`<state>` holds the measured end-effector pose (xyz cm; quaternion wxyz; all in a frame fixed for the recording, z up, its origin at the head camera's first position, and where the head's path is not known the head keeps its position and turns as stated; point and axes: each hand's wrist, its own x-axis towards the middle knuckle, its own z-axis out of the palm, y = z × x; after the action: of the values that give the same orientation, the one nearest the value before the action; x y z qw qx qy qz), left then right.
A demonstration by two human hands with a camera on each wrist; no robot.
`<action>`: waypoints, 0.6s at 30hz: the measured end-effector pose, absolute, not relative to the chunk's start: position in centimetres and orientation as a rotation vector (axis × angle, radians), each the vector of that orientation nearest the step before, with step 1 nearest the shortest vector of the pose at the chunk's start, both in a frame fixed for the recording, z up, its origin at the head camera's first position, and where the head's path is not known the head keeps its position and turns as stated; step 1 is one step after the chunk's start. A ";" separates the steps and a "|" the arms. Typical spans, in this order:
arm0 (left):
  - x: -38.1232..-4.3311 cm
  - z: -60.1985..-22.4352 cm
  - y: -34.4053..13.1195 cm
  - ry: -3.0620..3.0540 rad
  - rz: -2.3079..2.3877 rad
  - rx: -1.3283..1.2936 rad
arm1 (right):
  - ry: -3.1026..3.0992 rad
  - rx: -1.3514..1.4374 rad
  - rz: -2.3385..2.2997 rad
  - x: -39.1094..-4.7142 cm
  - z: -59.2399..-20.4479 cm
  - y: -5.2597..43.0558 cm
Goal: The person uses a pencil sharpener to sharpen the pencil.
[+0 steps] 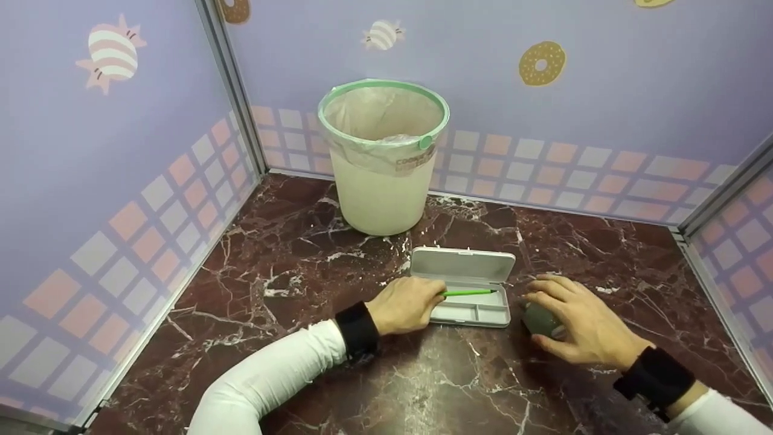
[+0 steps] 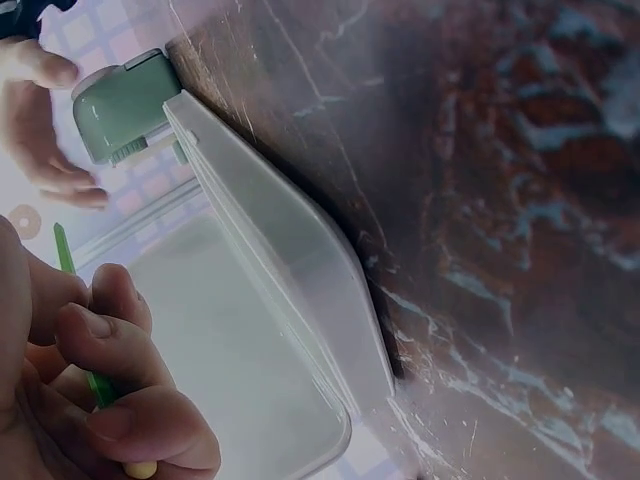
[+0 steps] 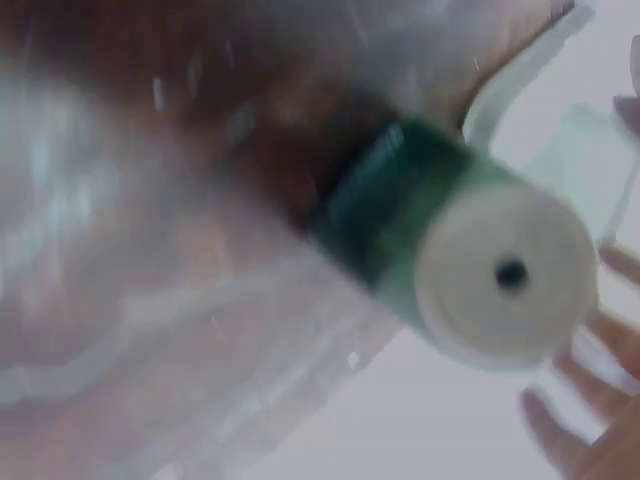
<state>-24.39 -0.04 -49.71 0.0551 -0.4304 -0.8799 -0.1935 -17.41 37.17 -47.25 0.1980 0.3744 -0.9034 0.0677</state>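
My left hand [image 1: 406, 305] pinches a slim green pencil [image 1: 468, 292] near one end; its dark tip points right, over the pencil case. In the left wrist view the fingers curl round the pencil [image 2: 64, 250], whose yellowish end shows below them. The white pencil case [image 1: 462, 264] lies with its lid raised, showing divided compartments. Right of it stands a dark green pencil sharpener [image 1: 539, 320]. My right hand [image 1: 583, 320] is spread loosely about it. In the right wrist view, the sharpener's pale round face [image 3: 470, 300] has a dark hole, with the fingers [image 3: 600, 390] beside it.
Behind the case stands a pale bin [image 1: 383, 193] with a green rim and a plastic liner. Patterned panels [image 1: 501, 109] wall in the dark red marbled table [image 1: 290, 260] at the back and sides. Small pale crumbs lie near the bin.
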 end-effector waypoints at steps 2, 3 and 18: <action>-24.5 -49.7 0.0 -2.669 -0.586 -1.305 | -2.475 1.157 0.125 -17.6 -46.4 37.6; -24.5 -49.7 -0.1 -2.668 -0.586 -1.305 | -2.465 1.193 0.091 -17.7 -46.0 37.8; -24.4 -49.8 -0.1 -2.673 -0.576 -1.304 | -2.729 1.216 -0.044 -18.3 -45.4 38.5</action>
<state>-24.45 -0.09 -49.82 0.0560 -0.4297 -0.8810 -0.1899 -18.26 38.53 -45.39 0.0765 0.4057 -0.9107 -0.0145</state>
